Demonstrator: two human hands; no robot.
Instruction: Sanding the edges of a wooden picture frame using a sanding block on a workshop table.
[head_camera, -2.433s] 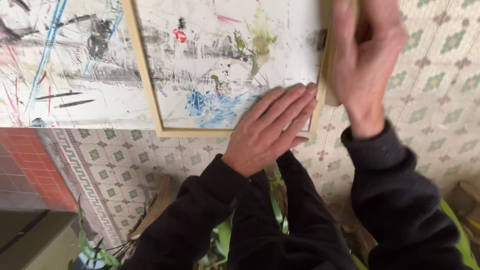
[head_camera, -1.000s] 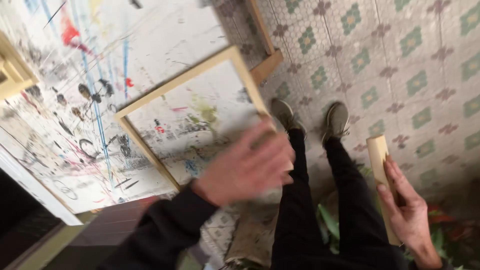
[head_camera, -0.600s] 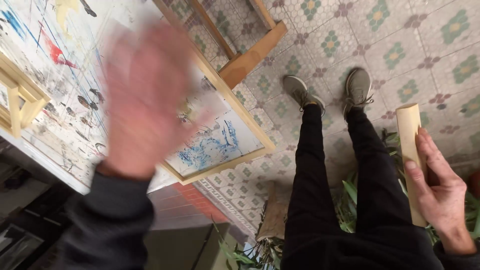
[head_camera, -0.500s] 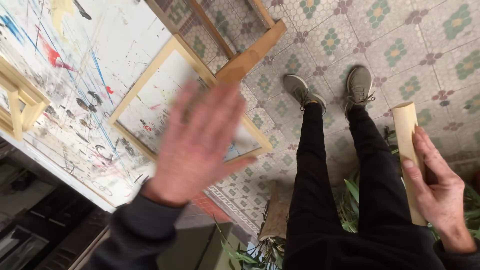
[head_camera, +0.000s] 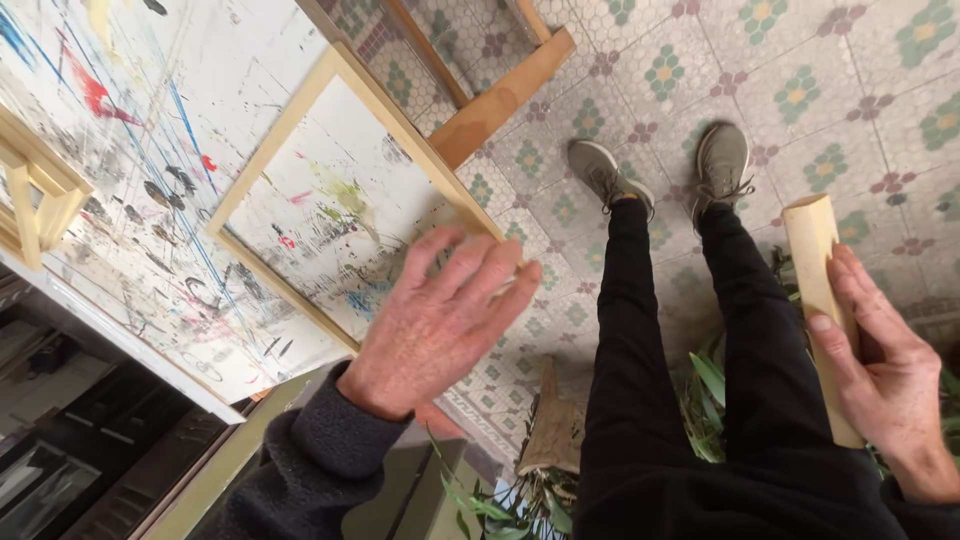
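Sweeping flat with fingers spread over the frame (head_camera: 340, 190) corner, left hand (head_camera: 440, 320) is risking knocking it off the table (head_camera: 130, 150) edge, while right hand (head_camera: 885, 370) is clasping the wooden block (head_camera: 818, 290).

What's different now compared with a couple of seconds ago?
The left hand lifted off the wooden frame and now hovers open by its lower corner. The right hand came away from the frame's edge and down beside the leg, gripping a wooden block. The frame remains on the paint-marked board.
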